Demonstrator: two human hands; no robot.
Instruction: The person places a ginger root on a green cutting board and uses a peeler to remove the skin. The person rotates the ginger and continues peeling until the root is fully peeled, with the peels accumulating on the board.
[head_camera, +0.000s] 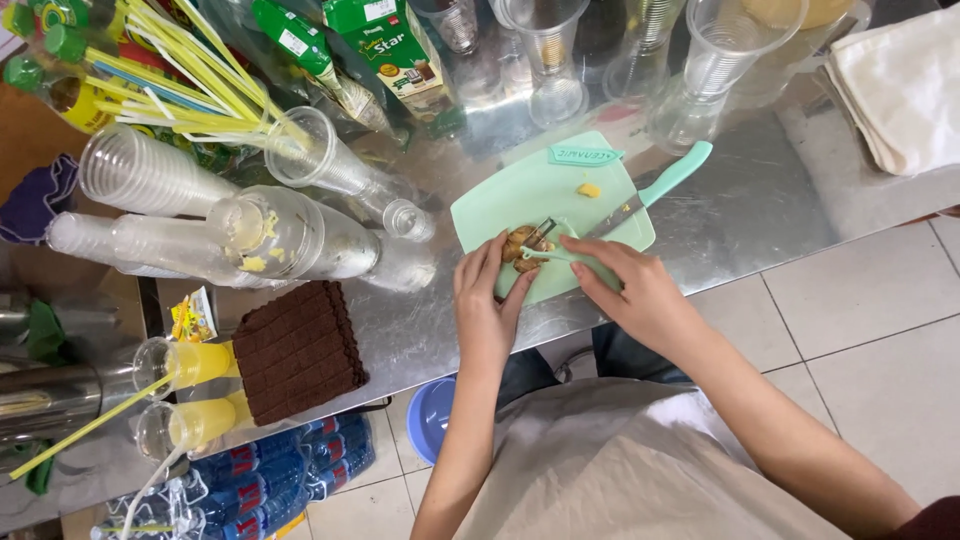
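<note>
A knobbly brown piece of ginger (522, 246) lies on a mint-green cutting board (520, 190) on the steel counter. My left hand (487, 305) pinches the ginger from the near side. My right hand (632, 290) grips a mint-green peeler (556, 257) whose blade end rests against the ginger. A knife with a mint-green handle (662, 184) lies on the board's right edge, and a small yellow scrap (589, 190) sits on the board beyond it.
Stacks of clear plastic cups (150, 175) lie on their sides at left, with yellow straws (185, 85), bottles and a green carton (392, 48) behind. A brown cloth (298, 350) and two cups of yellow drink (190, 365) sit at near left. Folded cloths (900, 85) are at far right.
</note>
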